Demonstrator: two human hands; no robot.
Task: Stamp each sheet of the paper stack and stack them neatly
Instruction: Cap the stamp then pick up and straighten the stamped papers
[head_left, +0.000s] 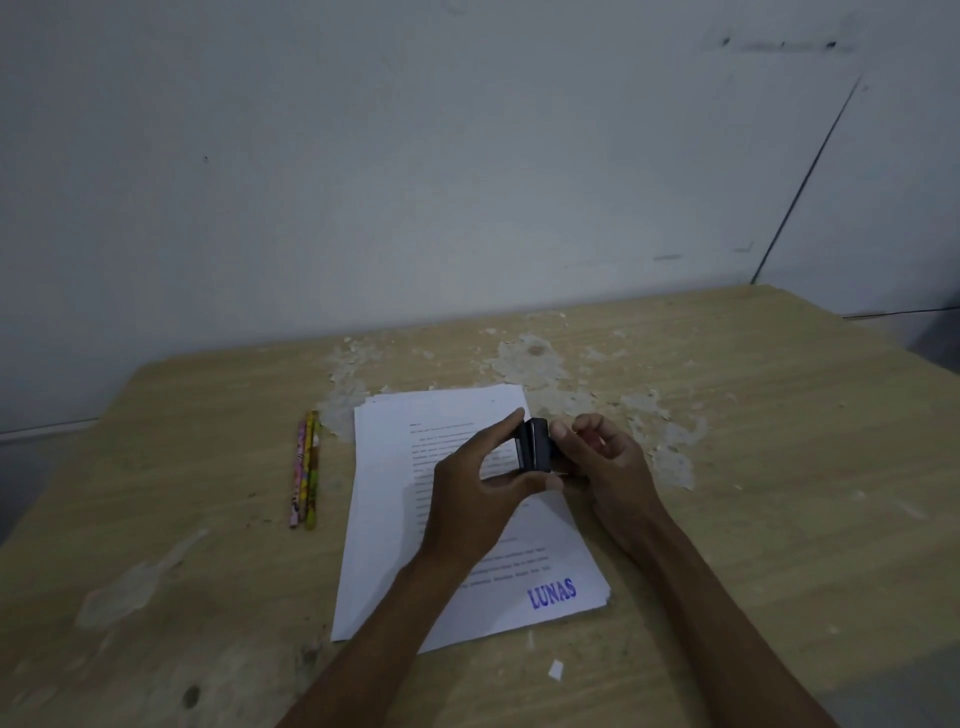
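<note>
A stack of white printed sheets (395, 519) lies in the middle of the wooden table (753, 441), slightly fanned at its far edge. The top sheet carries a blue "LUNAS" stamp mark (552, 593) near its lower right corner. Above the stack's upper right part I hold a small black stamp (534, 445) between both hands. My left hand (483, 493) pinches its left side with forefinger and thumb. My right hand (605, 462) grips its right side, fingers curled. Part of the stamp is hidden behind my fingers.
Two patterned pencils (305, 467) lie side by side left of the stack. The tabletop is worn, with peeled pale patches (530, 358) behind and right of the paper. A small paper scrap (556, 670) lies near the front. A grey wall rises behind the table.
</note>
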